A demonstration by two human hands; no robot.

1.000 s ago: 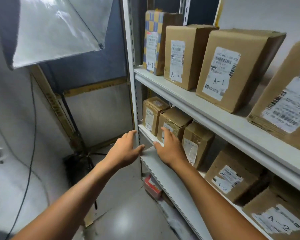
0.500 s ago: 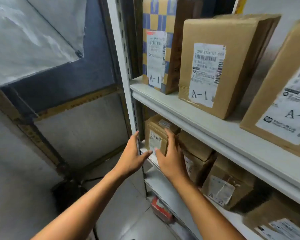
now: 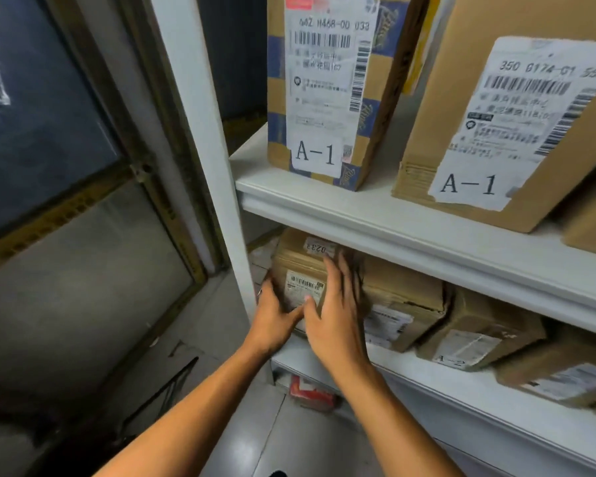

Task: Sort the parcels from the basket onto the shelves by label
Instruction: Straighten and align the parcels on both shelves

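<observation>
Reaching under the upper shelf (image 3: 410,232), your hands frame the small parcel (image 3: 301,270) at the left end of the lower shelf (image 3: 427,380), just beside the white upright (image 3: 203,139). Your left hand (image 3: 276,316) presses its left front corner, fingers partly hidden, so the grasp is unclear. Your right hand (image 3: 334,315) lies flat on its front and right edge, fingers straight. More parcels stand to its right. Above, two boxes (image 3: 327,87) (image 3: 496,132) read A-1.
</observation>
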